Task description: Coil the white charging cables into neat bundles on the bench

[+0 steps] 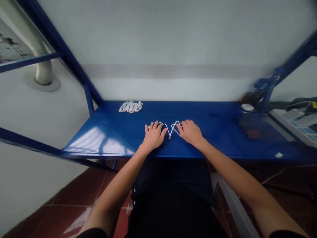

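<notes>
A thin white cable (169, 134) lies in loose bends on the blue table, between my two hands. My left hand (154, 136) rests palm down over its left end, with the fingers spread and the thumb apart. Close by on the other side, my right hand (192, 133) has its fingers curled down and its thumb against the cable where the loops cross. The part of the cable under each palm is hidden.
Several coiled white cables (130, 107) lie together at the back left of the blue table (210, 148). At the right are a white coil (247, 107), a small white piece (279, 155) and a white rack-like object (294, 122). Blue frame posts (90, 99) rise at both ends.
</notes>
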A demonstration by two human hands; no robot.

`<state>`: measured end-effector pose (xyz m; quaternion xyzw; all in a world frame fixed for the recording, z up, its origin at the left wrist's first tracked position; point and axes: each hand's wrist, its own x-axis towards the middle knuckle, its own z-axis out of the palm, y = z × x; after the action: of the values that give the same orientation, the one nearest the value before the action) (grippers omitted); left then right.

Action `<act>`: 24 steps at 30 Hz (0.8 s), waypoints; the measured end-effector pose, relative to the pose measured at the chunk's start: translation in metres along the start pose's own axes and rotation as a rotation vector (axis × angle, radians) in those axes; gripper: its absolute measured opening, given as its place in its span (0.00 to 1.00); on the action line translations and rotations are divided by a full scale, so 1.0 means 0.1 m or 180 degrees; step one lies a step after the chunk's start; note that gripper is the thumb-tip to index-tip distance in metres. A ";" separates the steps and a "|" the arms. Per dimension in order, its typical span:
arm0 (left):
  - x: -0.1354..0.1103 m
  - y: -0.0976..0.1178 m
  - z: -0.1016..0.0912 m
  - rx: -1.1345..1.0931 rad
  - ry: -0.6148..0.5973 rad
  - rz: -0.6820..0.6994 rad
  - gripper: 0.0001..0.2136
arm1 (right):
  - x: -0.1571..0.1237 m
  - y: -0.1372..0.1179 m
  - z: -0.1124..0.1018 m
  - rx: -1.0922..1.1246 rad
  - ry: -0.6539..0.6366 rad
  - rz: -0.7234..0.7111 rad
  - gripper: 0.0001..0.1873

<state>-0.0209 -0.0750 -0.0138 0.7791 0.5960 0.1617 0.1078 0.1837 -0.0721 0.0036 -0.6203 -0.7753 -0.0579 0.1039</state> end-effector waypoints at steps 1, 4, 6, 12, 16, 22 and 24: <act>0.00 0.04 0.01 0.0009 -0.0008 0.0001 0.27 | 0.00 -0.02 0.01 -0.0040 -0.0052 -0.0029 0.28; -0.02 0.18 0.07 0.0049 -0.0019 0.0013 0.27 | -0.02 -0.08 0.03 -0.0197 -0.0203 -0.0057 0.27; -0.03 0.28 0.10 0.0017 -0.0023 0.0023 0.28 | -0.03 -0.12 0.03 -0.0260 -0.0251 -0.0029 0.27; -0.05 0.44 0.16 -0.0079 -0.0024 0.0218 0.25 | -0.08 -0.16 0.01 -0.0014 -0.0467 -0.0082 0.23; -0.04 0.43 0.20 0.0065 0.0055 0.0298 0.24 | -0.12 -0.11 0.01 0.0243 -0.0423 -0.0112 0.22; -0.03 0.46 0.22 0.0039 0.0066 0.0458 0.20 | -0.13 -0.19 -0.04 0.0479 -0.0616 -0.0241 0.16; -0.03 0.45 0.20 -0.0153 0.0050 0.0489 0.20 | -0.11 -0.22 -0.08 0.0842 -0.0584 -0.0431 0.16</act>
<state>0.0262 -0.0898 -0.0167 0.8184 0.5313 0.1898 0.1091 0.1656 -0.0893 0.0101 -0.5503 -0.8224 0.0946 0.1091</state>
